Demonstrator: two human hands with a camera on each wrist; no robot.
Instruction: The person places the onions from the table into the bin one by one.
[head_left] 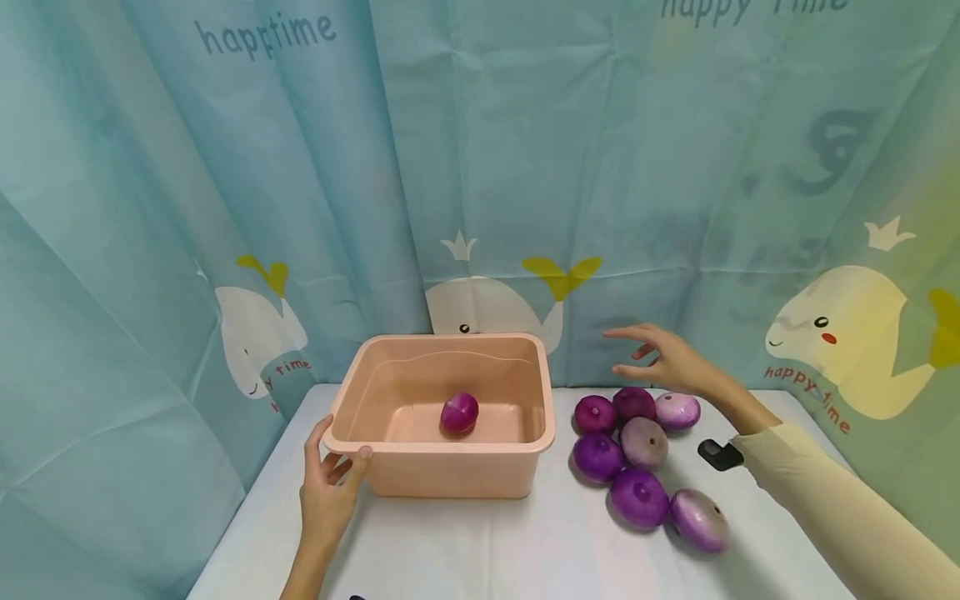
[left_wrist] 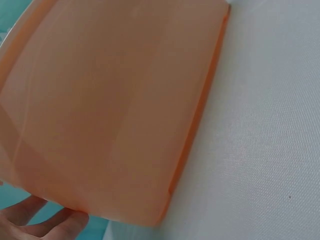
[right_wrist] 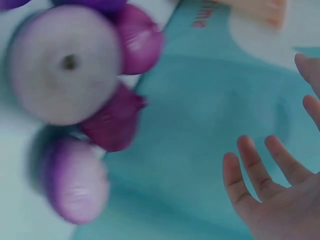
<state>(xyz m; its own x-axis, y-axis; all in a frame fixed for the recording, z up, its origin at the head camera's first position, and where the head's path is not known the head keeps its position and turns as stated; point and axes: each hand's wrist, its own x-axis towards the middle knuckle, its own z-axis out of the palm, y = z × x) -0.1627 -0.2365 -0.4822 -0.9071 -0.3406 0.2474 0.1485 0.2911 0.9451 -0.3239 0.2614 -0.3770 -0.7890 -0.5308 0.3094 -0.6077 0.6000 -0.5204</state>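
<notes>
The left hand point(head_left: 327, 487) grips the pink tub's point(head_left: 450, 450) near corner, seemingly steadying it, one onion point(head_left: 459, 412) inside, while the right hand point(head_left: 667, 358) hovers open-fingered and empty above the clustered onions point(head_left: 637, 454) on the worktop point(head_left: 525, 542).

The head view looks forward and down from above the table point(head_left: 525, 542), taking in the pink tub point(head_left: 442, 467), the pile of onions point(head_left: 637, 450), both hands and the whale curtain point(head_left: 525, 167) behind. The left wrist view sits very close to the tub point(left_wrist: 115, 110), facing its outer wall, with the tablecloth point(left_wrist: 265, 150) beside it. The right wrist view looks past the right hand point(right_wrist: 280, 200) at the onions point(right_wrist: 65, 65), near and blurred, with curtain point(right_wrist: 200, 125) beyond. Both wrist views share their ground with the head view, not clearly with each other.
</notes>
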